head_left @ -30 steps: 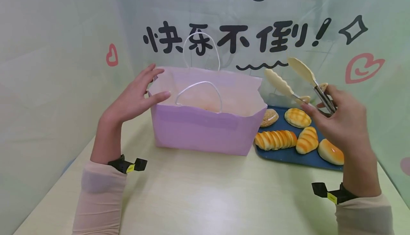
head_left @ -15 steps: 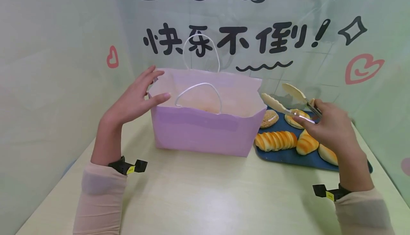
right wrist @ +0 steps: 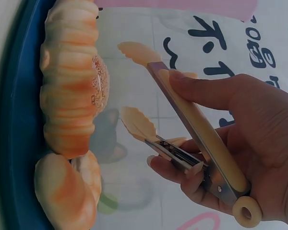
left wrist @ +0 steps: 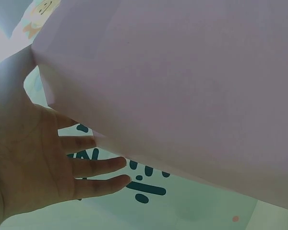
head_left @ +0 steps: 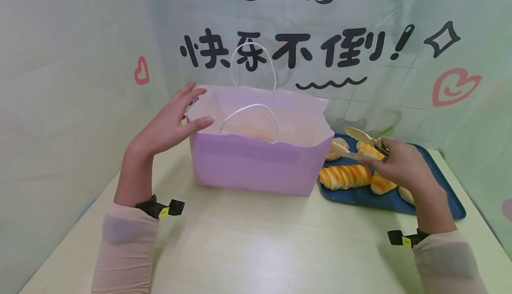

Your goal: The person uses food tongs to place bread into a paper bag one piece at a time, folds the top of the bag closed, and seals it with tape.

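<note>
My left hand (head_left: 168, 122) lies at the left end of a pink paper bag (head_left: 256, 167), its thumb over the opening. In the left wrist view its fingers (left wrist: 98, 167) are spread and fairly straight beside the paper. My right hand (head_left: 404, 163) grips a pair of tongs (right wrist: 201, 132) with cream tips, their arms apart and nothing between them. The tips overlap a seed-covered bun (head_left: 331, 151) and a yellow-topped bun (head_left: 370, 150) in the head view. A ridged long bread roll (head_left: 346, 177) and a smaller roll (head_left: 382, 183) lie nearer the front.
The breads sit on a blue tray (head_left: 452, 200) at the right of the pale table (head_left: 256, 240). Two white handles (head_left: 253, 106) rise from the bag's opening. Behind stands a printed backdrop (head_left: 80, 62) with black lettering and pink hearts.
My right hand has lowered the tongs and brought them left, from above the tray down to the breads at its back. The left hand and the bag stay put.
</note>
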